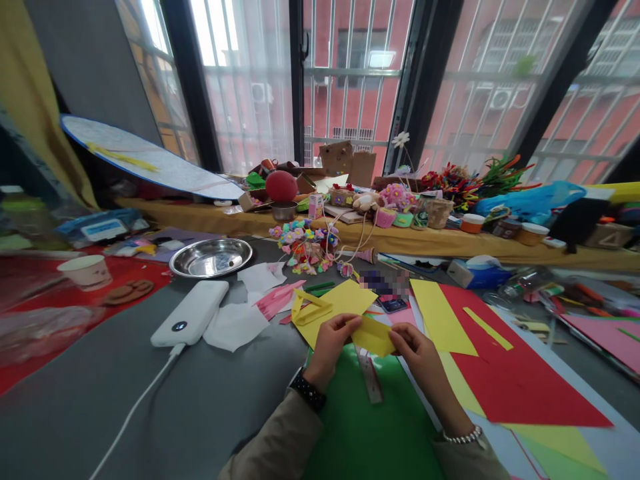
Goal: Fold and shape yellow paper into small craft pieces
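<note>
Yellow paper (pixel 373 339) stretches between both hands, its left end pinched by the left hand (pixel 330 339), its right end by the right hand (pixel 417 347), above a ruler (pixel 371 383) and a green sheet (pixel 373 440). Just beyond lies a yellow sheet (pixel 350 298); rightward, a red sheet (pixel 530 380). Left on the grey surface (pixel 220 407) rest a power bank (pixel 195 310) and steel dish (pixel 210 257).
</note>
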The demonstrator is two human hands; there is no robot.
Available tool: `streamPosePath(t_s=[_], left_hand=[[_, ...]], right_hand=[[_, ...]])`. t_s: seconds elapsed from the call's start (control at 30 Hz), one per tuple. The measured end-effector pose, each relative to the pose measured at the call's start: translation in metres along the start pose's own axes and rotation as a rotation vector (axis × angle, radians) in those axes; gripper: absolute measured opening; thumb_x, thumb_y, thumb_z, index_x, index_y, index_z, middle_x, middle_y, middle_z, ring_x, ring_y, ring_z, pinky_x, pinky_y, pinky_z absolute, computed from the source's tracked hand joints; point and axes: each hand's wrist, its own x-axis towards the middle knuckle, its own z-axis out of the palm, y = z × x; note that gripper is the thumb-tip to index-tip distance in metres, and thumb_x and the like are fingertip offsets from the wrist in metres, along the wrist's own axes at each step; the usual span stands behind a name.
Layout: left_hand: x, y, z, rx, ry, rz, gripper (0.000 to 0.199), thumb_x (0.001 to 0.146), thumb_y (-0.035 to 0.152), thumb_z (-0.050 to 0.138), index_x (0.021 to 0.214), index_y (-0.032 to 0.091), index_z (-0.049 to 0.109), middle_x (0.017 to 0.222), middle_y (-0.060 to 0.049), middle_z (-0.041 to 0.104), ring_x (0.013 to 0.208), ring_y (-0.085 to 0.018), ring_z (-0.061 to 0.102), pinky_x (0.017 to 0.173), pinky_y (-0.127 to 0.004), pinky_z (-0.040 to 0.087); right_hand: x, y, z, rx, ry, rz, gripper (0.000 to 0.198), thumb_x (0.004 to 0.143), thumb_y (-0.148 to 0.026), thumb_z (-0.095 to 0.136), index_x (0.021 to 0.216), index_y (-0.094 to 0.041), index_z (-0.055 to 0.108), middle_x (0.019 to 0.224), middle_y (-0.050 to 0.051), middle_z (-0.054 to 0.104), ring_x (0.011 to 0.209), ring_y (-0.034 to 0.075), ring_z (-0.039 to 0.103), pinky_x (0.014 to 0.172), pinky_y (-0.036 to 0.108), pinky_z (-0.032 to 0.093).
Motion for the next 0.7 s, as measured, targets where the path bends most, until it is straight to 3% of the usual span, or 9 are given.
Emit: streamPosePath(t_s=[0.23, 0.4, 0.7], left_hand=[[0.0003, 0.0056, -0.0031, 0.081, -0.041, 0.018, 0.021, 0.056, 0.027, 0.066, 0.069, 0.012, 0.062, 0.067, -0.002, 0.061, 0.062, -0.012, 0.055, 0.06, -0.022, 0.043], [0.0006, 0.0053, -0.0039, 0.068, -0.082, -0.012, 0.023, 0.055, 0.023, 0.066, 0.076, 0.013, 0.062, 0.074, -0.004, 0.063, 0.068, -0.014, 0.056, 0.064, -0.024, 0.044], [0.0001, 0.0017, -0.0049, 0.037, -0.112, 0.002, 0.025, 0.058, 0.021, 0.064, 0.081, 0.013, 0.062, 0.081, -0.006, 0.063, 0.074, -0.016, 0.056, 0.07, -0.026, 0.043]], right_hand=[[-0.0019, -0.005, 0.0, 0.055, -0.048, 0.049, 0.024, 0.068, -0.04, 0.053, 0.073, -0.017, 0.049, 0.047, -0.005, 0.045, 0.04, 0.009, 0.045, 0.035, 0.017, 0.031], [-0.0006, -0.0049, -0.0005, 0.082, 0.019, 0.021, 0.021, 0.067, -0.036, 0.055, 0.073, -0.016, 0.051, 0.052, -0.004, 0.047, 0.043, 0.009, 0.046, 0.038, 0.018, 0.033], [-0.0014, -0.0074, -0.0022, 0.15, 0.008, 0.038, 0.023, 0.066, -0.033, 0.057, 0.081, -0.016, 0.056, 0.068, 0.001, 0.059, 0.053, 0.011, 0.05, 0.047, 0.021, 0.041]])
